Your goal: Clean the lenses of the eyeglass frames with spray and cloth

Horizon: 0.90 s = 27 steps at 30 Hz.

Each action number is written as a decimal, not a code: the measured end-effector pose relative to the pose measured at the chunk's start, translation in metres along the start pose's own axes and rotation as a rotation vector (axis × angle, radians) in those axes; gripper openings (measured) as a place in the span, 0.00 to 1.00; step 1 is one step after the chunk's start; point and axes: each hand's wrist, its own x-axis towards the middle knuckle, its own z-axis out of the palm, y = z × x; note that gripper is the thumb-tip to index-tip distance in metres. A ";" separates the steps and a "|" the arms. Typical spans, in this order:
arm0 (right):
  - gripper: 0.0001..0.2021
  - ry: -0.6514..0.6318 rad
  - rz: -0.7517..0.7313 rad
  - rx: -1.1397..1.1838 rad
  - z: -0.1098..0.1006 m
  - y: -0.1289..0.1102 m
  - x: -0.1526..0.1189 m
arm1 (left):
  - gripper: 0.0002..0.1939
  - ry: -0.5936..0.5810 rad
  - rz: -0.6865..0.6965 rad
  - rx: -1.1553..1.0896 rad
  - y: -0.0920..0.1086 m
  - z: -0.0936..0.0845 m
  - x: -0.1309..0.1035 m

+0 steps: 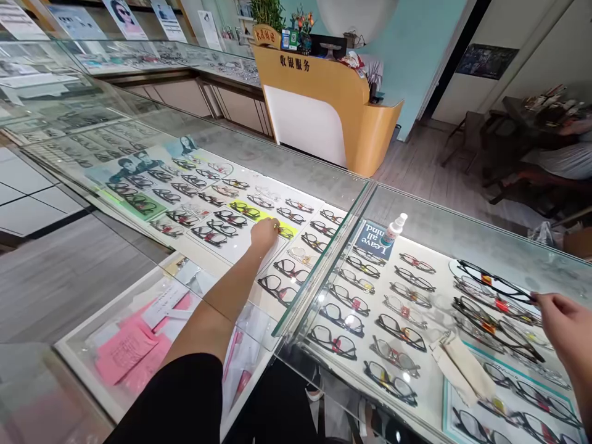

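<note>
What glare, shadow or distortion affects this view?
Head view: bright spots glint off the glass countertop; head view, right: the chair sinks into dimness; head view, top: the service desk leans, perhaps lens distortion; head view: the black glasses in the right hand look sharp.

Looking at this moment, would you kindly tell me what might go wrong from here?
1. The right hand pinches the black glasses at one end, so they might slip onto the other glasses below.
2. The left hand is close to neighbouring frames, so it could nudge them out of line.
3. The spray bottle stands between the hands; a sweeping arm might tip it.
</note>
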 end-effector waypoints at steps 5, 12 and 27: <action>0.16 -0.087 0.188 0.093 -0.007 -0.011 -0.005 | 0.19 -0.009 -0.020 -0.009 -0.001 0.006 0.004; 0.18 -0.084 0.171 0.095 -0.007 -0.014 -0.005 | 0.22 -0.003 -0.057 0.001 0.008 -0.016 -0.012; 0.13 -0.046 0.024 0.289 0.006 -0.014 0.005 | 0.11 -0.467 0.072 0.159 0.037 -0.140 -0.200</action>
